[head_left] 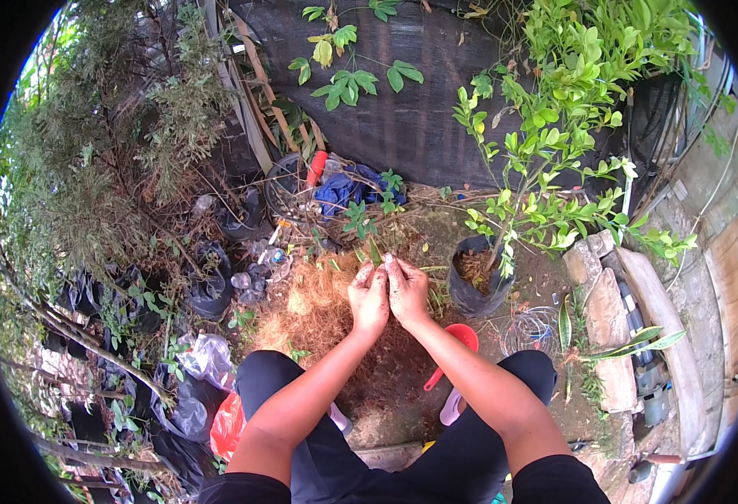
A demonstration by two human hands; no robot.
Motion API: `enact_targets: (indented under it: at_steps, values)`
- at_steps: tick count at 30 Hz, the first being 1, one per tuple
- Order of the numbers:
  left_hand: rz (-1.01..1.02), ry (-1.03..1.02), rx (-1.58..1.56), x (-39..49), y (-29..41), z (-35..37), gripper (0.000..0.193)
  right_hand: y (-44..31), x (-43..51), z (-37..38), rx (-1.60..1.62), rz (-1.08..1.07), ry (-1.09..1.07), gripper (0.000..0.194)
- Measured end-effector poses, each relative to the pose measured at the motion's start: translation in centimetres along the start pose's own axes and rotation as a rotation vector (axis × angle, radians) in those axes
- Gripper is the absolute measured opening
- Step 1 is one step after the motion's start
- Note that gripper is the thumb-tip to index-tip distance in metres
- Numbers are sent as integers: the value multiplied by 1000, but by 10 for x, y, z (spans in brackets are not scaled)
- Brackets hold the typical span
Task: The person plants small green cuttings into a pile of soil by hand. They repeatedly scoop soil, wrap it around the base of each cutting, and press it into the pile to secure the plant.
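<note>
My left hand (369, 299) and my right hand (407, 286) meet in front of me, both smeared with dark soil. Between their fingertips stands a short, pointed green leaf piece (375, 252), which both seem to pinch; its lower part is hidden by the fingers. Below and left of them spreads a heap of brown coconut-like fibre (300, 324). Small green cut pieces (335, 264) poke out along its far edge. Beneath my right forearm lies a red plastic scoop (463, 337) with a handle, partly covered by the arm.
A potted citrus-like shrub in a black grow bag (479, 296) stands to the right, near coiled wire (529, 331). Long variegated snake plant leaves (640, 343) rest by stone blocks (614, 315). Black planting bags (208, 283) and a red plastic bag (227, 425) line the left.
</note>
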State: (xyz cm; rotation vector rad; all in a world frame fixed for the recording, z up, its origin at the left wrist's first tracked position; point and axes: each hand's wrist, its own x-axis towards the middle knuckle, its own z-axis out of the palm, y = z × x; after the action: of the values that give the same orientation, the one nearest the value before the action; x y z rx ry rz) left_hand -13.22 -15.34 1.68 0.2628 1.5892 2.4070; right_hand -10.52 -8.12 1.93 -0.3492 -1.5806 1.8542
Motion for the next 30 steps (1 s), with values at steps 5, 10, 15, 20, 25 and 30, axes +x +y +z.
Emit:
enact_targets:
  at_steps: [5,10,15,20,25,30]
  values:
    - [-3,81,-43,-7,-1,7,14,6,-3,-4,-21,55,-13,26]
    - [-38,135,118,-10,-6,4,20,15,-6,-4,-44,45,9,26]
    - [-99,117,63,-2,-5,-3,21,11,6,-6,-221,199,-140,40]
    - [-281,11,-10,12,10,-22,36,16,26,-2,-185,303,-438,83]
    - [-421,-6,-65,22,-9,-51,38,58,24,-6,6,310,-538,91]
    - [-535,101,-59,38,-50,-105,40,122,20,-35,-463,377,-272,87]
